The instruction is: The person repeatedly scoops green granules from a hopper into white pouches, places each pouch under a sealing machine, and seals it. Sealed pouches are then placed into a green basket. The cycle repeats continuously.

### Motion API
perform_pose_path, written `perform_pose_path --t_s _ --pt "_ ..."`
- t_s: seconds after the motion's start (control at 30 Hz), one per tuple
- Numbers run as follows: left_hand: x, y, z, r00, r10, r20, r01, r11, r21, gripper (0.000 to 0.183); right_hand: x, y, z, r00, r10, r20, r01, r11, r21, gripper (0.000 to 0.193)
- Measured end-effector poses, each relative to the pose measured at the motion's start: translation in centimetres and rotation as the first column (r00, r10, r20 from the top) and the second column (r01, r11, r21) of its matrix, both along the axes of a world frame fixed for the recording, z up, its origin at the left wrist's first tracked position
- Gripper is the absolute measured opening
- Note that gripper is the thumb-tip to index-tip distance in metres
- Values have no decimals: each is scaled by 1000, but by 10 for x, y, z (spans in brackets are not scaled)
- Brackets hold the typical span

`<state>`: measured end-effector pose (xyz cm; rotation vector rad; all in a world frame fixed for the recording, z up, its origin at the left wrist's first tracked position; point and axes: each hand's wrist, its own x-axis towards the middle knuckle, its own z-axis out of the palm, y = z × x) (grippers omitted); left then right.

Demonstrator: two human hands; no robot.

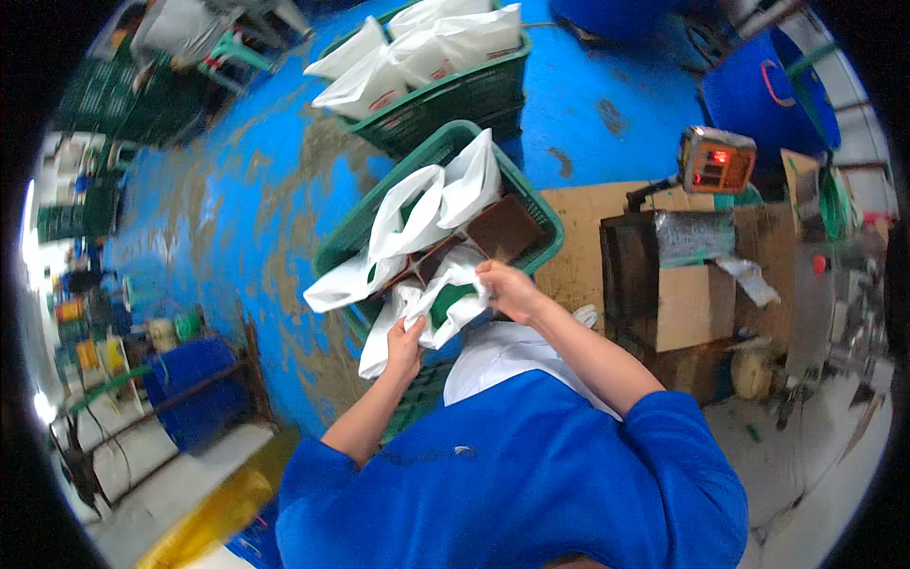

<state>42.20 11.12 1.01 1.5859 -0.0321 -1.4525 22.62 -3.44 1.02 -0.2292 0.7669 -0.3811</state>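
Note:
Right in front of me stands a green plastic crate (550, 213), split inside by brown dividers (505, 229). White plastic bags (409, 211) with their mouths spread sit in its sections, some hanging over the rim. At the near end, my left hand (405, 349) pinches the edge of one white plastic bag (462, 305). The opposite edge of that same bag is in the closed fingers of my right hand (510, 290). Between the two hands the bag's mouth gapes, and green shows through it. The bottom of the bag is hidden in the crate.
Beyond my crate, another green crate (455, 112) holds several filled white bags (431, 52). To the right, a scale display (718, 159) with red digits stands beside cardboard (697, 308). A blue barrel (768, 90) is at the far right, another blue drum (194, 389) at left.

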Motion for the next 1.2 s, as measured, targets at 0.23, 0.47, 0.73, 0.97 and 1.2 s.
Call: perform_pose_path --t_s 0.23,0.47,0.73,0.97,1.2 --pt "30 -41 -24 918 -374 131 383 922 -53 28 -11 -20 -33 670 -450 -590 -555 225 -801 15" --pt "7 -102 14 -535 -448 717 671 290 682 15 -127 39 -29 550 -652 -521 -393 349 -851 14" --pt "-189 -230 72 -461 -224 859 882 -6 472 11 -410 334 -130 -901 49 -430 429 -35 -903 25" --pt "-400 -150 71 -662 -75 746 651 -551 522 6 -451 498 -204 -765 -177 -619 325 -936 -135 42" --pt "-496 -93 87 -748 -7 663 469 -712 522 17 -430 437 -72 -909 -151 -387 340 -807 -483 47"
